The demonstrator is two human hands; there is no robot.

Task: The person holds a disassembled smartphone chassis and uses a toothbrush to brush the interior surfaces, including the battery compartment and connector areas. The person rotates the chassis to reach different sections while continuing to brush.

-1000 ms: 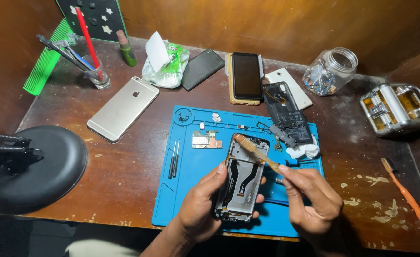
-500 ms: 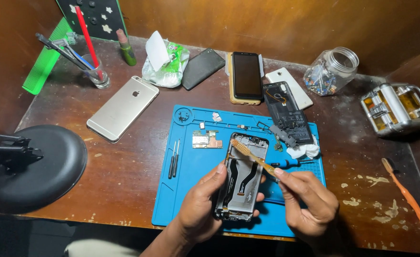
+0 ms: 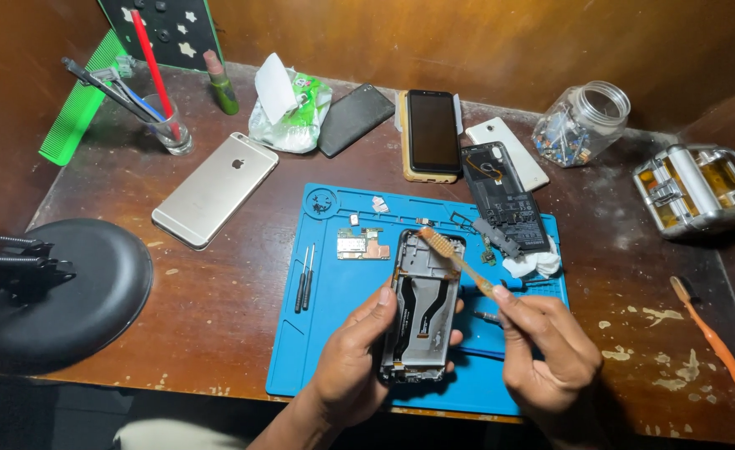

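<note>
Two hands over blue mat [image 3: 334, 333]. Left hand [image 3: 352, 358] grips opened phone [image 3: 422, 308]; right hand [image 3: 551, 354] pinches toothbrush [image 3: 455, 260], bristles at phone's top edge.

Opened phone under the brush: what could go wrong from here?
1. The left hand holds the opened phone tilted off the blue mat by its edges; brush pressure might make it slip.
2. The right hand works the toothbrush bristles at the phone's top end; hard strokes could snag the exposed parts inside.
3. The small circuit board and loose bits lie just beyond; a long stroke may flick them off the mat.
</note>
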